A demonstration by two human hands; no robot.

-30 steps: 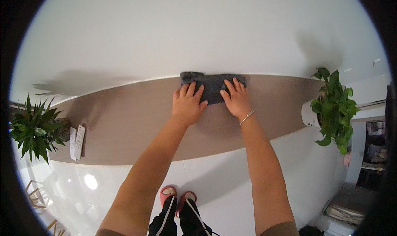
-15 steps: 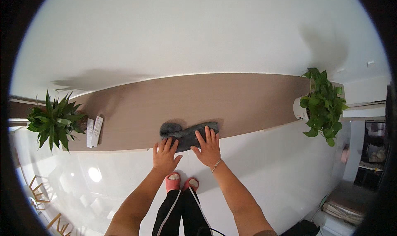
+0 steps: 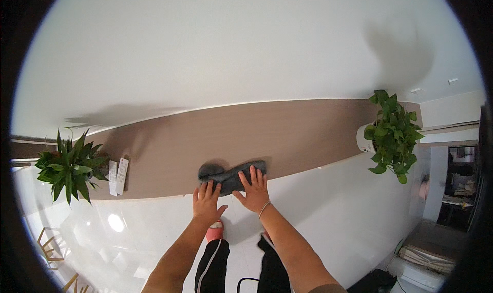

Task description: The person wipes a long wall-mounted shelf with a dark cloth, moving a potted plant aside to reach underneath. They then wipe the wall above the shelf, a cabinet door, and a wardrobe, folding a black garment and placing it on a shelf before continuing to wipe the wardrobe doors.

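Note:
A dark grey fuzzy cloth [image 3: 229, 179] lies bunched near the front edge of the long brown wooden top [image 3: 226, 123], with a rounded fold at its left end. My left hand [image 3: 206, 202] reaches its lower left edge, fingers stretched forward and thumb out to the side; the fingertips touch the fabric. Flat on the cloth's right half rests my right hand [image 3: 253, 191], its fingers spread and a thin bracelet on the wrist. Neither hand wraps round the cloth. Part of the fabric is hidden under the fingers.
A spiky potted plant [image 3: 72, 167] and two white remote controls [image 3: 121, 176] occupy the left end. On the right end, a leafy plant [image 3: 393, 134] hangs over its white pot [image 3: 365, 138]. A white wall [image 3: 246, 46] runs behind. Wooden-legged furniture [image 3: 49, 249] stands lower left.
The view has shifted, with the top sitting lower in it. My legs have moved apart, and the right slipper is now mostly hidden by my arm and trouser leg. Both hands stay at the cloth.

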